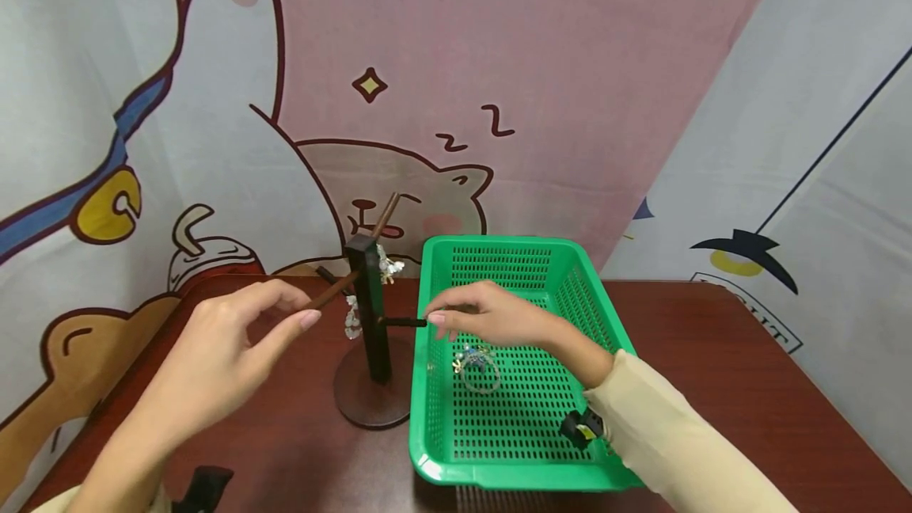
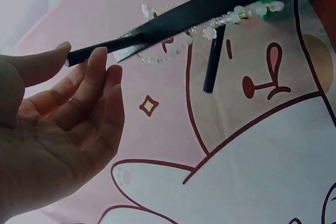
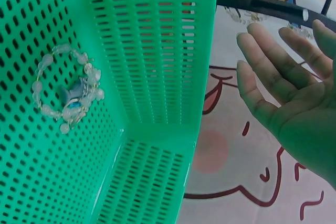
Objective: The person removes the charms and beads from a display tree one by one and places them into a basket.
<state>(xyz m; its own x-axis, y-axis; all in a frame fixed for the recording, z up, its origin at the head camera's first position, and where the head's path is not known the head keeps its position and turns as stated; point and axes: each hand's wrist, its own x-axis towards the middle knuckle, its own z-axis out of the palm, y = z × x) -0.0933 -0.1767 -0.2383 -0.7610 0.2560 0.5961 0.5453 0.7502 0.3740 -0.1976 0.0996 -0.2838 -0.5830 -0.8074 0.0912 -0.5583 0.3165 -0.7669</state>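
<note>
My left hand (image 1: 231, 339) pinches the tip of an upper peg on a dark wooden jewelry stand (image 1: 376, 323), between thumb and index finger. Clear-and-white beaded bracelets (image 1: 388, 266) hang on the stand; in the left wrist view, one bracelet (image 2: 163, 59) loops near the held peg. At the end of the stand's lower right peg (image 1: 406, 322) is my right hand (image 1: 499, 315), above the left rim of a green basket (image 1: 420, 386). Its fingers look loose and spread in the right wrist view; contact with the peg cannot be told. Inside the basket lies a beaded bracelet (image 3: 39, 85) with blue pieces.
The basket stands right of the jewelry stand's round base (image 1: 363, 410) on a reddish-brown table (image 1: 720, 370). Behind the table hangs a cartoon-printed cloth (image 1: 556, 101). Dark straps with small devices (image 1: 580, 427) sit at the wrists.
</note>
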